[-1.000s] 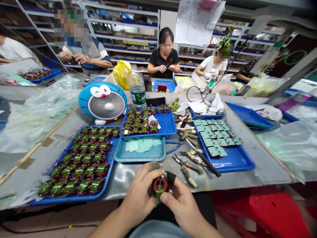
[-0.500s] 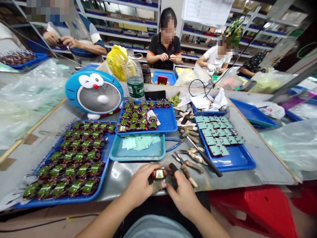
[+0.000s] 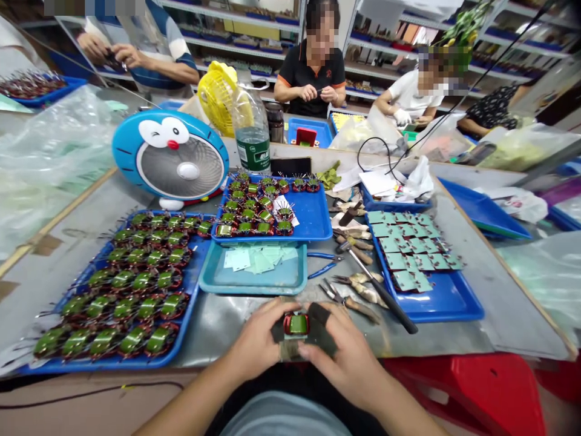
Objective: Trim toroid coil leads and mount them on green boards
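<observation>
A wire-wound coil (image 3: 297, 325) with a green middle and red copper windings is held over the front edge of the metal bench. My left hand (image 3: 262, 339) grips it from the left, with thumb and fingers curled round that side. On the other side, my right hand (image 3: 347, 348) closes in with a dark cover on a finger and its thumb at the coil's lower edge. The coil's underside is hidden. Similar coils stand in rows in the large blue tray (image 3: 188, 327) to the left. Beyond my hands lies a teal tray (image 3: 211, 281) with loose pale green cards.
Pliers (image 3: 347, 300), blue-handled cutters (image 3: 321, 266) and a hammer (image 3: 385, 293) lie right of centre. A blue tray (image 3: 458, 309) holds green-boarded pieces. Behind are another coil tray (image 3: 313, 227), a blue fan (image 3: 127, 151) and a bottle (image 3: 252, 145). Co-workers sit opposite.
My right hand has come in against the coil, which has turned so its green face shows more plainly. The camera view has shifted slightly.
</observation>
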The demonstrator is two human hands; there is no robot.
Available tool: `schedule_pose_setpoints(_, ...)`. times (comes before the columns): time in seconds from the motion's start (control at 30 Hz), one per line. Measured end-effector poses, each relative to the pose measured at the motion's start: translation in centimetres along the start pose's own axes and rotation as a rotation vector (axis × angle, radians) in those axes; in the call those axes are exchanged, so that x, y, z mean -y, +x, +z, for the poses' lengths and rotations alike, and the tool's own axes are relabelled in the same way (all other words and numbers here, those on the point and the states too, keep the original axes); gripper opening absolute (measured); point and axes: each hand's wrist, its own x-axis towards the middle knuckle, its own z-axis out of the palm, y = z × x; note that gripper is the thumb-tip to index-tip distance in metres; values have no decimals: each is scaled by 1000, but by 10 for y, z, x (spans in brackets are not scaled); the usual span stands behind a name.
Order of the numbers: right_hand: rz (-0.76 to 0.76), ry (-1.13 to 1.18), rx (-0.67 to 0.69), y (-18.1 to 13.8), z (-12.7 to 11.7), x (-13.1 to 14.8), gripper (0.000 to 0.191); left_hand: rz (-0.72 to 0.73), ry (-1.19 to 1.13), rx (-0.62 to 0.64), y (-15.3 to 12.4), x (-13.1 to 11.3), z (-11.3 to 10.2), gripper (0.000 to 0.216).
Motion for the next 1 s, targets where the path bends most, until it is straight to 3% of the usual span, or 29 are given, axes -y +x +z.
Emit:
schedule_pose_setpoints(0.23,-239,-312,227,38,-15,11,8,66,2,34,9,-4,-3,41)
schedule_pose_setpoints(0.4,-395,-311,374,56,-24,0,12,83,-6,79,11,-2,-5,31)
schedule_pose_setpoints(0.53,-462,-280,402,61,-28,-6,20,71,20,57,9,0,-3,34)
schedule_pose_setpoints(0.63,-398,-261,336,50,-24,-7,30,62,42,20,5,4,-1,44)
schedule_pose_setpoints(0.77,-105,-97,131,20,-14,-19,81,31,52,0,-3,10,0,69)
schedule_pose_setpoints(0.87,90,-31,66,1,-10,-33,74,4,55,8,-5,11,-1,78)
schedule_pose_setpoints(1.0,93,2,85,-7,-10,-38,69,8,59,40,0,6,-3,58)
